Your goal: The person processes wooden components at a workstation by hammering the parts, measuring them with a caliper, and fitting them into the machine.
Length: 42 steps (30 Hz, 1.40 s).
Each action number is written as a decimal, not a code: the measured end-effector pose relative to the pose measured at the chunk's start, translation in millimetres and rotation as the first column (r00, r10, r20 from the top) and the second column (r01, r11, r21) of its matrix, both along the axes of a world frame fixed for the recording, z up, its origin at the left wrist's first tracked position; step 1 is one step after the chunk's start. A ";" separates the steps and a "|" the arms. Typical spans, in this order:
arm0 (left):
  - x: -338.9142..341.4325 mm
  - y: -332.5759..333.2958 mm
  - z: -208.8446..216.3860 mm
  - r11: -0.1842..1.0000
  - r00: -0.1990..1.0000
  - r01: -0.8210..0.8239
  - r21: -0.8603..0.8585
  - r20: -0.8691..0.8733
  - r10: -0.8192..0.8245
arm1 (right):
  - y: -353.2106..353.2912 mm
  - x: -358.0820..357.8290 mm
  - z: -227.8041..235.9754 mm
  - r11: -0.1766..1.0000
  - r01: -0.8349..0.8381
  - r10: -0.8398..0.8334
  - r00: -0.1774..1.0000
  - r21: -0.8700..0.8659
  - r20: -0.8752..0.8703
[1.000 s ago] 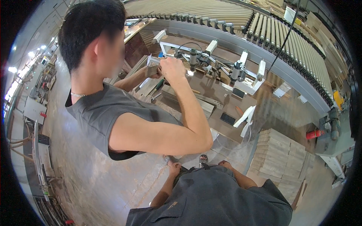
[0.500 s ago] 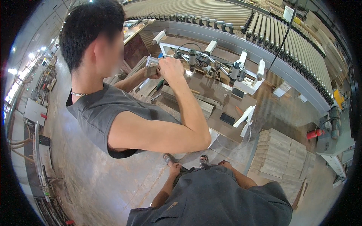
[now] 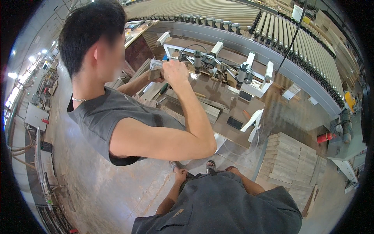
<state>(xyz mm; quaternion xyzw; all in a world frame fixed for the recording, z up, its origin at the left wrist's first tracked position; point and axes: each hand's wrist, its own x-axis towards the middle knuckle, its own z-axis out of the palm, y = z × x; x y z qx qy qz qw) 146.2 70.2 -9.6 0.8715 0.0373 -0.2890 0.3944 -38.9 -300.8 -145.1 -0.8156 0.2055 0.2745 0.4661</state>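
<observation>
My left hand rests low at my waist with its fingers curled in, beside the dark cloth of my clothes; whether anything is inside is hidden. On the other side my right hand shows only in part beyond my shirt, its fingers mostly concealed. A co-worker in a grey sleeveless top stands at my left front. That person's hands hold a small wooden block and what looks like a caliper over the bench.
The brown bench carries a clamping machine, wood strips and a dark phone-like slab. A roller conveyor runs behind. Stacked boards stand at right, near a red fire extinguisher.
The co-worker's head and arms have shifted slightly left in view. The co-worker still holds the block. My own hands have stayed in place.
</observation>
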 end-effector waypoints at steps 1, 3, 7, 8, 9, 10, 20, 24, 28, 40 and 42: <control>-0.6 5.5 -5.4 1.000 1.000 -0.007 0.010 0.004 0.007 | 4.0 4.6 2.6 1.000 -0.007 0.007 1.000 0.010 0.004; -0.4 13.0 -14.7 0.999 0.999 -0.033 0.042 0.020 0.032 | 8.5 12.8 8.6 0.996 0.044 -0.038 0.996 0.081 -0.081; 8.4 -4.9 0.8 0.999 0.997 0.049 0.015 0.057 -0.050 | -11.5 -15.0 -60.8 0.997 -0.011 0.000 0.988 0.076 0.153; 7.4 8.9 -11.8 0.998 0.993 0.056 0.037 0.098 -0.059 | 2.6 1.5 -20.5 0.997 -0.042 0.035 0.994 0.060 0.104; 5.0 16.6 -22.9 0.997 0.989 0.067 0.044 0.130 -0.073 | 8.3 11.5 15.2 0.997 -0.072 0.070 0.997 0.030 0.045; 4.2 14.0 -25.4 0.997 0.989 0.072 0.038 0.125 -0.076 | 7.9 13.2 27.9 0.997 -0.068 0.067 0.997 0.025 0.039; 8.6 0.6 -29.9 0.996 0.977 0.091 -0.010 0.193 -0.087 | -8.5 6.0 -31.5 0.997 0.046 -0.043 0.998 0.056 -0.054; 7.0 -1.0 -0.4 0.994 0.983 0.108 -0.027 0.154 -0.103 | 1.0 -2.7 -16.7 0.986 0.095 -0.098 0.995 0.138 0.014; 23.0 8.5 13.4 0.983 0.957 0.172 0.061 0.226 -0.182 | 9.7 15.5 33.5 0.996 0.080 -0.081 0.997 0.038 0.004; 267.2 -65.9 392.9 0.661 0.464 0.701 0.267 0.533 -0.707 | 7.8 3.9 31.1 0.998 0.065 -0.065 0.998 -0.009 -0.014; 270.0 -60.7 401.9 0.662 0.461 0.697 0.274 0.536 -0.707 | 7.6 6.3 41.9 0.997 -0.046 0.043 0.997 0.055 0.068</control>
